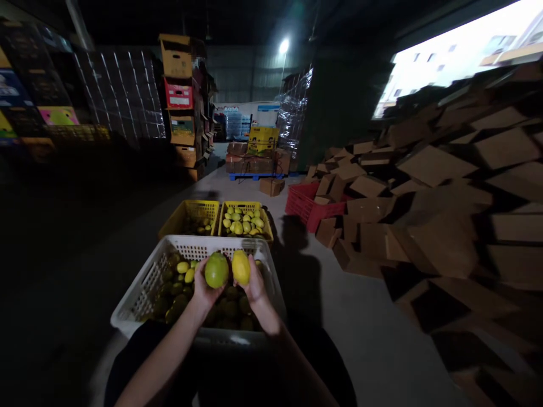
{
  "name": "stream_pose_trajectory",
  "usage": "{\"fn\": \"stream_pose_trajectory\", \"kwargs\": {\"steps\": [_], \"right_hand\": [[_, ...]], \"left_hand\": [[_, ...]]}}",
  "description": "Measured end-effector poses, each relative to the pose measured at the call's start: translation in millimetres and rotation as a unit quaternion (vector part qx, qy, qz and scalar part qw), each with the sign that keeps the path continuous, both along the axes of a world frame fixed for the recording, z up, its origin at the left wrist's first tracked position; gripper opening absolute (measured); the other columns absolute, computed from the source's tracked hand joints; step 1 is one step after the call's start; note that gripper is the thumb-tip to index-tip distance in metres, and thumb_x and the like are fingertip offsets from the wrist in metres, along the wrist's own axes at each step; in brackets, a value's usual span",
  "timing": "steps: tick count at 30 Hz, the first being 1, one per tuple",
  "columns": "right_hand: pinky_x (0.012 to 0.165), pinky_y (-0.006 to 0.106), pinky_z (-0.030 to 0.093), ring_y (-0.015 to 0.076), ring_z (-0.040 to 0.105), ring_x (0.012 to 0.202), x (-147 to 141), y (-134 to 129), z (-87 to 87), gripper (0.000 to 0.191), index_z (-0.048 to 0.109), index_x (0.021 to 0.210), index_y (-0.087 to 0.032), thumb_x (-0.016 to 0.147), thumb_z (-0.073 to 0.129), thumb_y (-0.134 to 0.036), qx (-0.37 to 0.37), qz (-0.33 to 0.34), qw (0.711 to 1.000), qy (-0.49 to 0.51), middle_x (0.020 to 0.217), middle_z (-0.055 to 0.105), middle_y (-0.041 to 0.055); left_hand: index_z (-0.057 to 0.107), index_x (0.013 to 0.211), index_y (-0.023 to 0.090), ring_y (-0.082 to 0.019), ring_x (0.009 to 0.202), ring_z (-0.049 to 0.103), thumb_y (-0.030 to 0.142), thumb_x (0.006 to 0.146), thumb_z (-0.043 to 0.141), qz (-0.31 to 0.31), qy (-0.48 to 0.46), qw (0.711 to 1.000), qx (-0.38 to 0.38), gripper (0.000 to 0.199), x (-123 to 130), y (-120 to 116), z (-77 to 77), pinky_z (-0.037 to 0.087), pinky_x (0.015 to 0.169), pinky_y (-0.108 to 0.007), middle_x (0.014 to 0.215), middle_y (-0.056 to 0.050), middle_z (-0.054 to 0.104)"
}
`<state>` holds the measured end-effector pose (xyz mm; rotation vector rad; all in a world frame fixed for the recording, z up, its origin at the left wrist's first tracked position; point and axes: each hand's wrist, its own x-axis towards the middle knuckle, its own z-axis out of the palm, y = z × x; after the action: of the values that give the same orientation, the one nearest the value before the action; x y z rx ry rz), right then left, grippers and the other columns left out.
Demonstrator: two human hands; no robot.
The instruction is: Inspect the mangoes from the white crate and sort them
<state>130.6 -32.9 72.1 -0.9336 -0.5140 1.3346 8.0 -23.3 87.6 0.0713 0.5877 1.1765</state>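
My left hand (206,287) is closed around a large, round-oval green lemon (216,270) with a glossy skin. Beside it, my right hand (254,284) grips a yellow lemon (241,267), its fingers wrapped along the right side. Both fruits are held up over a white perforated plastic crate (139,288) in front of my knees, a small gap between them. Yellow and green lemons (183,268) lie inside this crate, many of them in deep shadow. My forearms hide part of its near side.
Behind the white crate stand two yellow crates: the left one (169,217) holds some dim fruit, the right one (267,223) yellow-green lemons. A red crate (311,212) and a large heap of cardboard boxes (441,164) are on the right. Stacked cartons (180,96) rise at the back left.
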Motion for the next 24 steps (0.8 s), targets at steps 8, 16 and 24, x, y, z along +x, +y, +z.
{"fn": "stream_pose_trajectory", "kwargs": {"steps": [8, 16, 24], "right_hand": [[0.046, 0.030, 0.047, 0.0134, 0.053, 0.047, -7, -2, 14.3, 0.020, 0.062, 0.079, -0.025, 0.071, 0.071, -0.041, 0.052, 0.032, 0.995, 0.075, 0.062, 0.064, -0.0035], [0.037, 0.027, 0.040, 0.0144, 0.055, 0.049, 2, 14, 1.8, 0.031, 0.062, 0.073, -0.024, 0.080, 0.059, -0.054, -0.020, 0.027, 0.993, 0.111, 0.060, 0.065, -0.0003], [0.047, 0.027, 0.050, 0.0131, 0.060, 0.048, 7, 9, 0.0, 0.017, 0.061, 0.077, -0.026, 0.076, 0.066, -0.042, -0.061, 0.037, 0.989, 0.131, 0.059, 0.066, -0.0047]], "left_hand": [[0.063, 0.111, 0.016, -0.022, 0.078, 0.071, 0.029, 0.085, 0.049, -0.006, -0.064, 0.998, 0.018, 0.033, 1, 6, 4.0, 0.058, 0.068, -0.033, 0.085, -0.010, 0.072], [0.061, 0.114, 0.018, -0.022, 0.068, 0.067, 0.029, 0.087, 0.045, 0.049, -0.024, 0.997, -0.059, 0.034, 1, 10, 1.5, 0.055, 0.061, -0.034, 0.075, -0.008, 0.069], [0.062, 0.108, 0.018, -0.019, 0.070, 0.067, 0.025, 0.087, 0.053, 0.054, -0.047, 0.996, -0.051, 0.024, -4, 16, 0.2, 0.058, 0.065, -0.034, 0.078, -0.005, 0.068]]}}
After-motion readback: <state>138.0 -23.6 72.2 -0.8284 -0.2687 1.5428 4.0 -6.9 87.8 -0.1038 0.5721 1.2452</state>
